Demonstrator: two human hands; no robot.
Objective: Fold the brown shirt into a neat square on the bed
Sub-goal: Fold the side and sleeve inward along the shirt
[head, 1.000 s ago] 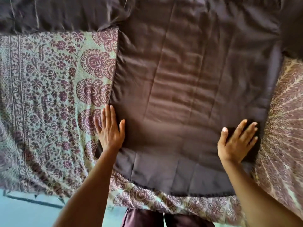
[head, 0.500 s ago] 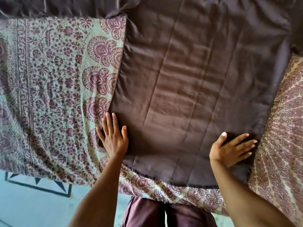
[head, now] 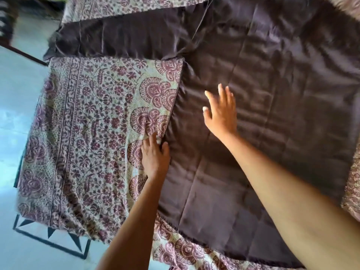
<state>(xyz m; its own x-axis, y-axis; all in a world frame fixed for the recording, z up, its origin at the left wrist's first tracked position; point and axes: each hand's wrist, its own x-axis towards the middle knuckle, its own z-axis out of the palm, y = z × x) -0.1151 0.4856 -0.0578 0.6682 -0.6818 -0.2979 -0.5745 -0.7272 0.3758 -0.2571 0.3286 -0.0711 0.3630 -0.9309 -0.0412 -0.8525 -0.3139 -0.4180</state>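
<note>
The brown shirt [head: 272, 117] lies spread flat over the bed, its body filling the right and middle of the view. One sleeve [head: 120, 38] stretches out to the upper left. My left hand [head: 154, 156] rests flat at the shirt's left side edge, fingers partly on the bedspread. My right hand [head: 221, 112] is over the shirt's body further in, fingers spread and blurred, holding nothing.
A bedspread [head: 87, 133] with a maroon floral print covers the bed under the shirt. The bed's left edge and corner fall away to a pale blue floor [head: 13, 114] with a black triangle border [head: 52, 234].
My right hand left the shirt's right edge and swept left and up to the middle of the body. My left hand stayed at the left edge. The view swung left.
</note>
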